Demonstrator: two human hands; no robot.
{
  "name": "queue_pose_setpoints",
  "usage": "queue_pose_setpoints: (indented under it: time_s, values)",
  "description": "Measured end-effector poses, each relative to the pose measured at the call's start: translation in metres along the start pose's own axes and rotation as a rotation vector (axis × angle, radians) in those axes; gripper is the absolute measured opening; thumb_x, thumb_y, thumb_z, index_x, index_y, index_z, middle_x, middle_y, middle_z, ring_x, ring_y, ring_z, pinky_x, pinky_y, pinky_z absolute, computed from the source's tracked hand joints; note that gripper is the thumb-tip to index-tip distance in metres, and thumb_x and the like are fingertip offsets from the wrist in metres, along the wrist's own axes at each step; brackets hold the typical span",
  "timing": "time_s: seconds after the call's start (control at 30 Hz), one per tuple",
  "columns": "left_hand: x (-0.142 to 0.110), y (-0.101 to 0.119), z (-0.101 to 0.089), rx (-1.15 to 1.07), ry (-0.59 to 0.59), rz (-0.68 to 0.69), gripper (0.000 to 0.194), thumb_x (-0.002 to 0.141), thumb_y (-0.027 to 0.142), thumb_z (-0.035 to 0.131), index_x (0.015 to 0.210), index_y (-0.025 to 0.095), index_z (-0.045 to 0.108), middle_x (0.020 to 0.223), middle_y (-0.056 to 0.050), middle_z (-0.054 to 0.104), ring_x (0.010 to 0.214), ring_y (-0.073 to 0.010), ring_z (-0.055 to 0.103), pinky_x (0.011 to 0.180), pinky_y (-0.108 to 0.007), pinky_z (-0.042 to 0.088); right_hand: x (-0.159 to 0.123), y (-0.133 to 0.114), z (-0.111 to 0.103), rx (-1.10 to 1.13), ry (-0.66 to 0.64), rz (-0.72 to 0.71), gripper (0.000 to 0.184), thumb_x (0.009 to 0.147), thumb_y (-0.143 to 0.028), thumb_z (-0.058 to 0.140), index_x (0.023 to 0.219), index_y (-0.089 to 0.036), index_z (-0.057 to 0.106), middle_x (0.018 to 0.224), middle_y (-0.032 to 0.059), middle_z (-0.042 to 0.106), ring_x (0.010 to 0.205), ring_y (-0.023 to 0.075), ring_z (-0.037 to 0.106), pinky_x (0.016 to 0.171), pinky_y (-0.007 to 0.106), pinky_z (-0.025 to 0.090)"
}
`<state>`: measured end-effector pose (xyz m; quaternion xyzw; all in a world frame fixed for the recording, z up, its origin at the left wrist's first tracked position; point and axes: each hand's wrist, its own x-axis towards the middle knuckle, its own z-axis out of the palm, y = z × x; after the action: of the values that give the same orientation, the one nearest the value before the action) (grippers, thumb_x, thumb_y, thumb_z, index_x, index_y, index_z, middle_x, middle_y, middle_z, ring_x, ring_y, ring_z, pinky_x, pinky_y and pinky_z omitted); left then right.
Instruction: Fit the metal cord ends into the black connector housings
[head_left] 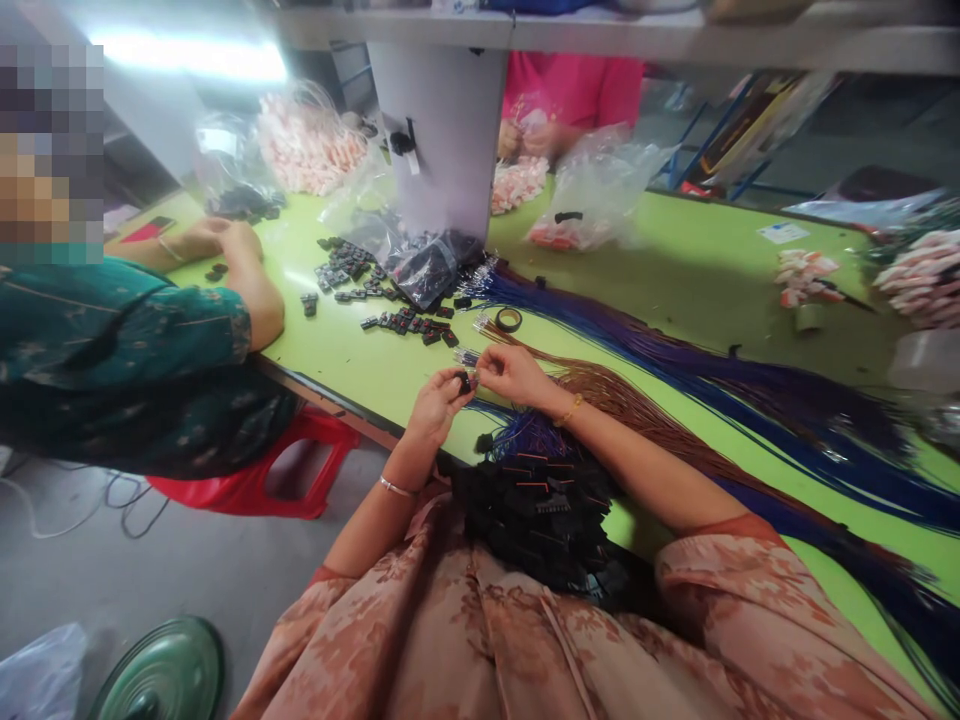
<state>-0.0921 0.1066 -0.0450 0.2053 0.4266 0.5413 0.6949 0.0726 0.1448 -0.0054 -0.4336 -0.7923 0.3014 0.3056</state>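
My left hand (439, 405) pinches a small black connector (465, 381) just above the green table's near edge (360, 370). My right hand (514, 372) meets it from the right, fingers pinched on thin wire ends at the connector. Blue wires (675, 350) and brown wires (622, 395) fan out across the table to the right. A heap of finished black connectors with wires (540, 510) lies in my lap, under my forearms.
Loose black connectors (390, 300) and a dark plastic bag (427, 265) lie ahead. A tape roll (508, 319) sits by the wire ends. A person in green sits left on a red stool (292, 470); another in pink works opposite. A grey pillar (442, 130) stands mid-table.
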Motion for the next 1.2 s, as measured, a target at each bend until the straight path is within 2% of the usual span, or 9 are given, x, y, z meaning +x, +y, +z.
queue_pose_setpoints:
  time_s: [0.23, 0.6, 0.8, 0.97, 1.2]
  values:
    - [0.001, -0.001, 0.000, -0.007, 0.005, -0.005, 0.014, 0.080, 0.007, 0.057, 0.091, 0.013, 0.060, 0.085, -0.006, 0.068, 0.083, -0.0142, 0.066, 0.094, -0.039, 0.048, -0.002, 0.000, 0.004, -0.165, -0.037, 0.014, 0.019, 0.081, -0.027, 0.052, 0.068, -0.015, 0.059, 0.063, -0.0001, 0.059, 0.057, 0.0092, 0.042, 0.056, 0.023, 0.026]
    - [-0.001, 0.001, 0.000, 0.001, -0.005, -0.001, 0.014, 0.080, 0.007, 0.056, 0.093, 0.013, 0.059, 0.086, -0.007, 0.068, 0.082, -0.0143, 0.066, 0.096, -0.040, 0.047, -0.003, 0.000, 0.005, -0.230, -0.053, 0.068, 0.022, 0.082, -0.031, 0.051, 0.067, -0.016, 0.057, 0.063, 0.0004, 0.058, 0.057, 0.0102, 0.040, 0.056, 0.024, 0.023]
    - [-0.001, -0.001, -0.001, 0.016, -0.005, 0.030, 0.016, 0.077, 0.010, 0.062, 0.092, 0.015, 0.060, 0.087, -0.005, 0.066, 0.084, -0.0138, 0.065, 0.096, -0.040, 0.047, -0.003, -0.004, 0.004, -0.241, -0.077, 0.081, 0.023, 0.082, -0.031, 0.050, 0.067, -0.016, 0.058, 0.063, 0.0006, 0.058, 0.057, 0.0103, 0.039, 0.056, 0.024, 0.023]
    - [-0.007, -0.002, 0.005, 0.103, -0.004, 0.067, 0.022, 0.070, 0.014, 0.071, 0.090, 0.016, 0.061, 0.083, -0.001, 0.066, 0.077, -0.0107, 0.063, 0.092, -0.035, 0.049, -0.004, -0.007, 0.005, -0.259, -0.104, 0.089, 0.023, 0.084, -0.029, 0.047, 0.071, -0.016, 0.061, 0.065, 0.0017, 0.060, 0.058, 0.0109, 0.042, 0.056, 0.025, 0.023]
    - [-0.010, -0.001, 0.009, 0.152, 0.010, 0.056, 0.024, 0.067, 0.018, 0.074, 0.087, 0.014, 0.063, 0.082, -0.003, 0.067, 0.078, -0.0128, 0.063, 0.090, -0.037, 0.049, -0.004, -0.004, 0.001, -0.233, -0.143, -0.020, 0.017, 0.082, -0.023, 0.049, 0.074, -0.015, 0.061, 0.070, 0.0028, 0.063, 0.060, 0.0108, 0.046, 0.059, 0.023, 0.027]
